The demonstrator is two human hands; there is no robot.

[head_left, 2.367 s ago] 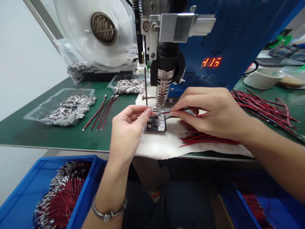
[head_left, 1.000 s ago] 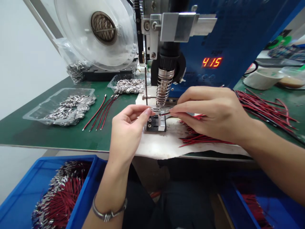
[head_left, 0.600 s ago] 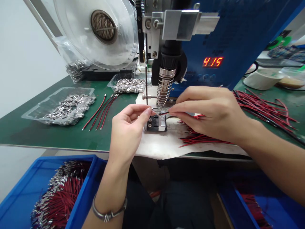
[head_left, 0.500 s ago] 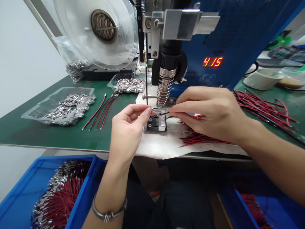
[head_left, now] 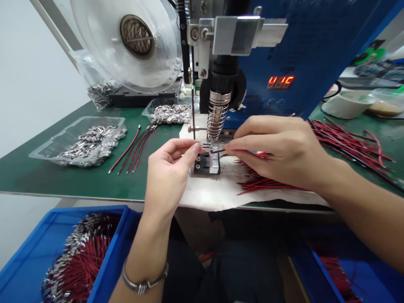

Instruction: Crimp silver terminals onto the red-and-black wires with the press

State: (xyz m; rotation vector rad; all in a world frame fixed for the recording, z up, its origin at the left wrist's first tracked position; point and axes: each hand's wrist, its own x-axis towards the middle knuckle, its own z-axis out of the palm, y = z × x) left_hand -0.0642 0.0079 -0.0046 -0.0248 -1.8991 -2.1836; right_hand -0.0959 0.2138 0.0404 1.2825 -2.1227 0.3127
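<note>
My left hand [head_left: 168, 170] is closed in a pinch on a small silvery metal connector [head_left: 203, 150], most of it hidden by the thumb and forefinger. From the other side, my right hand [head_left: 277, 147] pinches a thin dark red-and-black wire [head_left: 217, 151] close to its end. The wire's tip lies near the connector, over the small metal fixture [head_left: 206, 163]; whether the two touch I cannot tell. Just above the fingertips stands the soldering head with its coiled spring [head_left: 218, 115]. Beneath my right hand lie several red-and-black wires [head_left: 271, 184] on a white cloth [head_left: 208, 195].
Left on the green table [head_left: 78, 181] are a clear tray [head_left: 47, 147] of metal connectors and several finished-looking wires [head_left: 135, 151]. A second connector tray [head_left: 170, 112] stands behind. A blue bin [head_left: 126, 223] is below left. The blue machine [head_left: 271, 50] rises ahead; more wires [head_left: 350, 143] lie right.
Both hands stay almost in place, still pinching the connector and the wire. The view has shifted very slightly, and the red display digits look partly lit now.
</note>
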